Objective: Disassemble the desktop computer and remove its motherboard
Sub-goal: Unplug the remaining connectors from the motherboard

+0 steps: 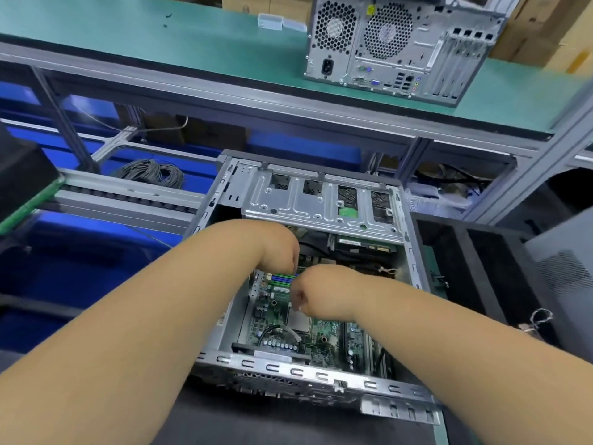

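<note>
We see the motherboard (308, 335) lying flat on the floor of the open desktop case (288, 367), which rests on its side on the dark mat directly in front of us. The board is still inside; the bare square of the processor socket (299, 321) shows in its middle, and the blue and green memory slots (282, 279) lie toward its far edge.

Both our hands are down inside the case, over the far part of the board. Our left hand (279, 248) is bent at the wrist above the memory slots, and our right hand (316, 289) is just beside it, over the socket. The fingers of both point away from the camera, so we cannot tell if they grip something or are only touching.

Above them sits the metal drive cage (317, 200), with cables (353, 252) beneath it. A second computer (401, 46) stands on the green shelf (160, 36), well apart.

We judge that the risks are these: pulling the board while a cable or screw still holds it could crack it, and the sharp case rim near our forearms could scratch us.
</note>
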Tool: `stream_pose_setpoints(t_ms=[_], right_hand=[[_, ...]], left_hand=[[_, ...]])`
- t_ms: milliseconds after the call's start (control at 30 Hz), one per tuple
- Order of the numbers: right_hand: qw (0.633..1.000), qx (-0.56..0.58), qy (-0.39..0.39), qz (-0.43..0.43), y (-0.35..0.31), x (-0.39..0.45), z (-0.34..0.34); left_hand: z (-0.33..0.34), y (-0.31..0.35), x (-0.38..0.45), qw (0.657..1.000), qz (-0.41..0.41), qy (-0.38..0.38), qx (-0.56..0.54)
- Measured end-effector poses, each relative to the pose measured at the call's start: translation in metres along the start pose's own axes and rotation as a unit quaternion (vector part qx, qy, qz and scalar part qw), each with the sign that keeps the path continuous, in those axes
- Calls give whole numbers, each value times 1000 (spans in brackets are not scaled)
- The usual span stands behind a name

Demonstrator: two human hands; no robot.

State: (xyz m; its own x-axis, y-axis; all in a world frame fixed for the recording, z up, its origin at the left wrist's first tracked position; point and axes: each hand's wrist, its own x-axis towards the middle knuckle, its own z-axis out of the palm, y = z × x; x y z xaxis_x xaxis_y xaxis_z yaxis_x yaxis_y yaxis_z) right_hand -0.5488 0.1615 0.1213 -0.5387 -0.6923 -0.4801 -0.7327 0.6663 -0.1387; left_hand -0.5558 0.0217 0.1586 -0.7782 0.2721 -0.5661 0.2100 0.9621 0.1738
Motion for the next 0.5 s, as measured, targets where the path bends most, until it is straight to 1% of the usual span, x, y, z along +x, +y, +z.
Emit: stream_pose_setpoints(t_ms=[67,167,300,333,400,500], right_hand=[[999,23,-22,8,3,13,13],[998,59,-7,24,9,23,33],[997,5,68,30,10,29,47],[997,-1,71,36,10,30,48],[998,2,51,48,11,30,48],[999,-1,36,33,14,28,47]], left_hand=[[5,-5,12,999,-25,-28,32],[14,-12,21,998,-52,-26,27],[12,-13,21,998,-46,-6,-49],[11,-13,21,997,-51,-12,-60],[9,-14,22,993,-62,-27,-93],[7,-24,22,980,-79,-3,-182]])
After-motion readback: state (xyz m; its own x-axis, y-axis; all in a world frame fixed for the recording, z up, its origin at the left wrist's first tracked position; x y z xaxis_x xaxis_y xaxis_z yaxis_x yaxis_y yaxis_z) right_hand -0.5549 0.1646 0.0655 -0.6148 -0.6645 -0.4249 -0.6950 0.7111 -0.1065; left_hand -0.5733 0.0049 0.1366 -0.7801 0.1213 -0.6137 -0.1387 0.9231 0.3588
